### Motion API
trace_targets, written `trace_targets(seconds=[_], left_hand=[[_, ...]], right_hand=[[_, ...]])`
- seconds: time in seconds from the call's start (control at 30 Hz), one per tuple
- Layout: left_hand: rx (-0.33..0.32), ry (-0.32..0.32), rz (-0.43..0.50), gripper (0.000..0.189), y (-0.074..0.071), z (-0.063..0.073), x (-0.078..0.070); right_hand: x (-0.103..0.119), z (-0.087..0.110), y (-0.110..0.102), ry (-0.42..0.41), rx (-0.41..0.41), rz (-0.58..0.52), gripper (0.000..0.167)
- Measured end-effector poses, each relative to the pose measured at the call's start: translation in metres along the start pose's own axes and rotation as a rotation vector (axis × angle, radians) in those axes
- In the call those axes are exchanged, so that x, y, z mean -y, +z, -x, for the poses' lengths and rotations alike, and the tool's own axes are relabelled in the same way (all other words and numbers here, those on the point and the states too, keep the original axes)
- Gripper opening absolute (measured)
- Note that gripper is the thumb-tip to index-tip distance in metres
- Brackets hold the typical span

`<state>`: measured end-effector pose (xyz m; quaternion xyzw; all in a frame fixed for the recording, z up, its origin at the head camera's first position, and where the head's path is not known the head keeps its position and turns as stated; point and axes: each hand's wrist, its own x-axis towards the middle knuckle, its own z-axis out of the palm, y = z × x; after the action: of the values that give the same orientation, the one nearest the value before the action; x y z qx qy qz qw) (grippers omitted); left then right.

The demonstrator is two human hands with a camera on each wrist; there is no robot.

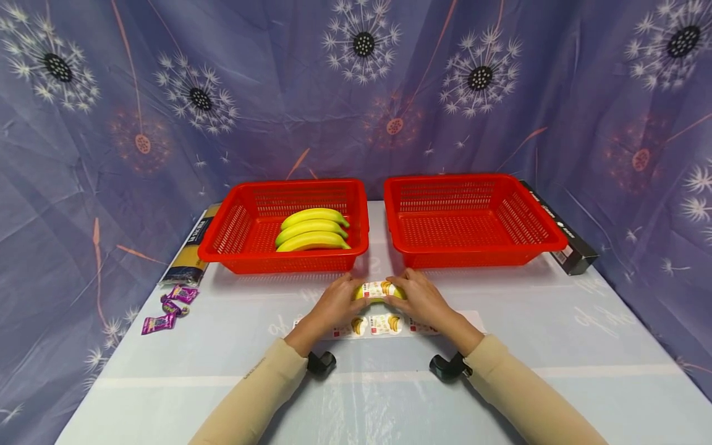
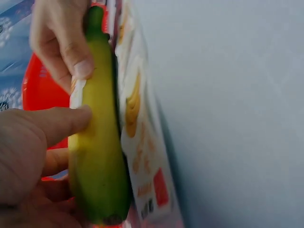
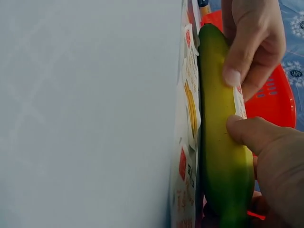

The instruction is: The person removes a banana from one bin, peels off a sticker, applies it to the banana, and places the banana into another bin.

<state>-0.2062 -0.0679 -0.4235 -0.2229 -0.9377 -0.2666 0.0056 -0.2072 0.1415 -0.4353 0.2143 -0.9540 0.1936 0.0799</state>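
Observation:
A yellow banana with greenish ends (image 2: pixel 97 142) is held crosswise just above the table, between both hands. A white sticker (image 1: pixel 376 289) with a banana picture lies on its side facing away from me. My left hand (image 1: pixel 336 303) grips one end, thumb on the near side and fingers behind. At the other end my right hand (image 1: pixel 421 300) holds it the same way; both thumbs press close to the sticker's edge in the right wrist view. Below the banana lies a strip of similar stickers (image 1: pixel 386 324), partly covered by the hands.
Several bananas (image 1: pixel 313 230) lie in the left red basket (image 1: pixel 300 262). A second red basket (image 1: pixel 473 256) stands to the right, beside a black box (image 1: pixel 578 253). Purple-wrapped candies (image 1: pixel 159 323) and a gold-and-black package (image 1: pixel 189 256) lie at the left. A patterned curtain (image 1: pixel 278 93) hangs behind.

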Motion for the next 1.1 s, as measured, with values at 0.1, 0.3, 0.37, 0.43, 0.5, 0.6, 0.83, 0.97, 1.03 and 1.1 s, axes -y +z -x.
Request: trace_targets(seconds=[0.1,0.3,0.37,0.43,0.5,0.6,0.83,0.97,1.03,1.1], left_hand=[[0.009,-0.067,0.057,0.040,-0.005,0.003,0.006],[-0.035,-0.150,0.150,0.036,-0.011,0.015,0.018],[-0.057,-0.160,0.172,0.035,-0.012,0.020,0.020],[-0.073,-0.161,0.176,0.033,-0.013,0.023,0.021],[-0.084,-0.155,0.168,0.032,-0.013,0.025,0.021],[-0.087,-0.151,0.165,0.030,-0.012,0.025,0.021],[-0.080,-0.175,0.187,0.029,-0.011,0.024,0.020],[-0.077,-0.191,0.183,0.029,-0.012,0.025,0.020],[-0.076,-0.193,0.180,0.029,-0.013,0.025,0.021],[-0.077,-0.189,0.176,0.029,-0.013,0.025,0.021]], right_hand=[[0.000,0.000,0.000,0.007,0.002,-0.030,0.046],[0.001,0.000,0.002,0.030,0.002,-0.070,0.047],[0.001,-0.001,0.004,0.035,-0.001,-0.080,0.047],[0.001,-0.001,0.005,0.039,-0.006,-0.094,0.047],[0.002,-0.002,0.006,0.042,-0.008,-0.108,0.047],[0.001,-0.001,0.006,0.065,0.011,-0.156,0.048],[-0.016,0.012,-0.009,0.179,0.095,-0.484,0.048],[-0.036,0.024,-0.024,0.263,0.065,-0.640,0.045],[-0.049,0.028,-0.032,0.331,0.016,-0.710,0.044],[-0.060,0.032,-0.041,0.410,-0.040,-0.795,0.045]])
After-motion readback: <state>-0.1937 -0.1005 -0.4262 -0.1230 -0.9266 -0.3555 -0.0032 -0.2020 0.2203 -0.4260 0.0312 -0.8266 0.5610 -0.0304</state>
